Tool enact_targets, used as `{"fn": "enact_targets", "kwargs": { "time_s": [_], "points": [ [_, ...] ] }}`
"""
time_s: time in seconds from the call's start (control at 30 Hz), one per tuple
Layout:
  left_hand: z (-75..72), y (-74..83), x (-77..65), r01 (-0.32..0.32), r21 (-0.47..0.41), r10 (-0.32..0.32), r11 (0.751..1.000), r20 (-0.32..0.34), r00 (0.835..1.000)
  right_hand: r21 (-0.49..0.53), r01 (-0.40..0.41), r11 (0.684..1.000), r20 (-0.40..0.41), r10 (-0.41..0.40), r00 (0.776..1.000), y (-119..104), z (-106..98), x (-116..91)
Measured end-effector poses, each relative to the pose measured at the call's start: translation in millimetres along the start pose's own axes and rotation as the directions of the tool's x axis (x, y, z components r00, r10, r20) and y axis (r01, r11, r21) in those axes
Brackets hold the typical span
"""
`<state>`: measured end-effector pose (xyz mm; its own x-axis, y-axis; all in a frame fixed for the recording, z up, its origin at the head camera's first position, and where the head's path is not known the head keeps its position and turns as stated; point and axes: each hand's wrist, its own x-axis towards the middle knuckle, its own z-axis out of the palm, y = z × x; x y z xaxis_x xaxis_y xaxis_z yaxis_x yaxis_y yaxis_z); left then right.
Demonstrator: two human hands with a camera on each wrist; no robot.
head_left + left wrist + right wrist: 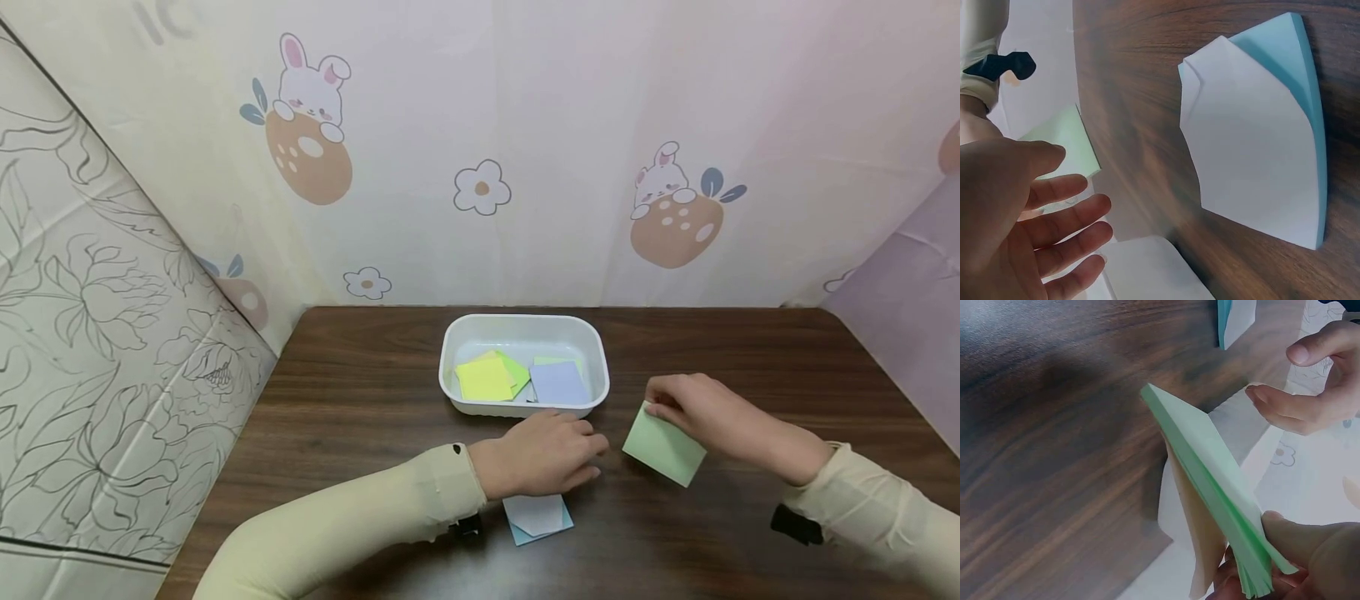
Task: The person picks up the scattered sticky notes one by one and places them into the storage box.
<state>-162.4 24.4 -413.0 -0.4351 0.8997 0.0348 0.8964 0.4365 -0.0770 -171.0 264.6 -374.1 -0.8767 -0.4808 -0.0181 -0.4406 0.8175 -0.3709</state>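
Note:
My right hand pinches a light green sticky note pad by a corner, raised above the table right of the white tray. In the right wrist view, the sheets of the green pad fan apart near the thumb, and a tan sheet lies along its underside. My left hand hovers in front of the tray with loosely bent fingers, holding nothing. Below it on the table lies a blue sticky note pad with a white sheet on top, one of the sheet's corners folded; the hand is apart from both.
A white plastic tray stands near the back of the dark wooden table. Inside it lie yellow notes, bright green notes and lavender notes. A printed cloth wall rises behind the table.

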Motion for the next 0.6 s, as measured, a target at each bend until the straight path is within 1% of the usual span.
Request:
{"fn": "enact_targets", "kwargs": {
  "time_s": [0.13,0.3,0.47,0.6],
  "points": [
    [2.4,-3.2,-3.1,0.010,0.007,-0.010,1.000,0.005,1.000,-0.005,0.012,1.000,-0.016,-0.013,1.000,-4,-2,2],
    [4.7,-6.4,-5.6,0.029,-0.010,-0.029,1.000,0.012,1.000,-0.017,0.023,1.000,-0.031,-0.024,0.999,-8,-6,3],
    [3.3,-9.0,-4.7,0.036,-0.024,-0.036,0.999,0.004,0.999,-0.019,0.032,0.999,-0.026,-0.032,0.999,-10,-7,5],
    [0.2,-11.8,-4.2,0.047,-0.020,-0.047,0.999,0.000,0.999,-0.025,0.036,0.999,-0.043,-0.037,0.998,-13,-8,7]
  ]
}}
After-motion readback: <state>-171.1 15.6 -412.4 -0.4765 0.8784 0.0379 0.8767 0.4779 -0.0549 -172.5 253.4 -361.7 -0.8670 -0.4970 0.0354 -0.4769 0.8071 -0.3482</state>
